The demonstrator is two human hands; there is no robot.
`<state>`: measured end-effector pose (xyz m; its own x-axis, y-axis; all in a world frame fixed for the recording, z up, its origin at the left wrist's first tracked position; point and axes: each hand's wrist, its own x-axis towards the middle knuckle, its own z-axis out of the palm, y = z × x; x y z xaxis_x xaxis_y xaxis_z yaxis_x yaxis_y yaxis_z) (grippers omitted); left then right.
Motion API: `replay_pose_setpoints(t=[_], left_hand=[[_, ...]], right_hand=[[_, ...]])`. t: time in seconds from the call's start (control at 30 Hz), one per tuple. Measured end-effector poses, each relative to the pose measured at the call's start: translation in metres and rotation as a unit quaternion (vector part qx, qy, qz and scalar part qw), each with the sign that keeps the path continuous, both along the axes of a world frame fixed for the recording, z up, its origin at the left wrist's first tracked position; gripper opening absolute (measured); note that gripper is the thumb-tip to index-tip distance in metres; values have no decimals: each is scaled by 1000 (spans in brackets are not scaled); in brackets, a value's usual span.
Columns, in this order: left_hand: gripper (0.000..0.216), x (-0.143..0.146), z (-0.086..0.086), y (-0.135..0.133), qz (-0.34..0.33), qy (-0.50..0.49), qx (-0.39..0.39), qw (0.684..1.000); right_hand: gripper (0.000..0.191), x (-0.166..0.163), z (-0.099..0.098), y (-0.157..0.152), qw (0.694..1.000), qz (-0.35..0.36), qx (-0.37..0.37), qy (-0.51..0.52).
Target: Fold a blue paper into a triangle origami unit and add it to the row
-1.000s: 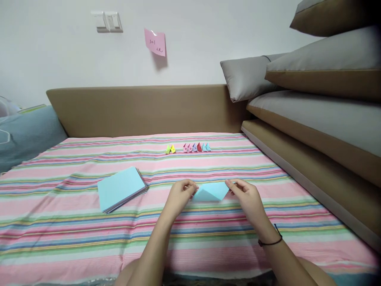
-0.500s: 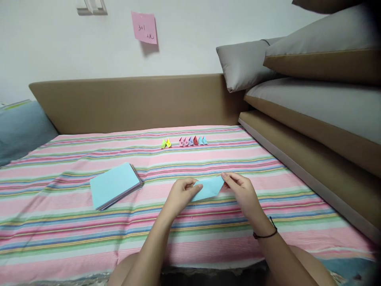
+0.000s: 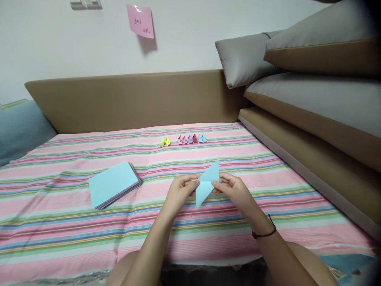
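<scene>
A folded piece of light blue paper [image 3: 208, 176] is held up between my two hands, its shape a slanted parallelogram with one point up and one point down. My left hand [image 3: 182, 190] pinches its left side, thumb on top. Its right side sits between the thumb and fingers of my right hand [image 3: 233, 188]. A crease runs across the middle, between the two thumbs. Beyond my hands stand several small folded paper figures in a row: pink ones [image 3: 182, 139], a purple one [image 3: 190, 139], a red one [image 3: 195, 138], blue ones [image 3: 202, 138] and yellow-green ones [image 3: 165, 142].
A stack of paper [image 3: 114, 184] with a light blue top sheet lies to the left on the striped cloth [image 3: 74, 222]. Grey and brown cushions [image 3: 315, 99] are piled at the right. A brown backrest [image 3: 137, 101] runs along the wall, below a pink note [image 3: 140, 22].
The blue paper has been turned from a flat, sideways position to a slanted upright one. My right hand has shifted left and lower, closer to my left hand.
</scene>
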<state>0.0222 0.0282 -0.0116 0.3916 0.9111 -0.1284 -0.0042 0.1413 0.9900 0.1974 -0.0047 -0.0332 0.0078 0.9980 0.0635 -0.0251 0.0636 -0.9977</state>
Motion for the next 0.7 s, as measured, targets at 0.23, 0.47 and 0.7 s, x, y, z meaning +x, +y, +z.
replay_pose_setpoints(t=[0.23,0.47,0.7], left_hand=[[22,-3,3,-2,29,-23,-8,999],[31,6,-4,-4,67,1,95,993],[19,5,-7,-3,54,100,205,972]], right_hand=[[22,1,7,-5,999,20,35,32],[28,-4,-1,-4,998,-36,45,-15],[21,-7,-7,-4,998,-27,48,-14]])
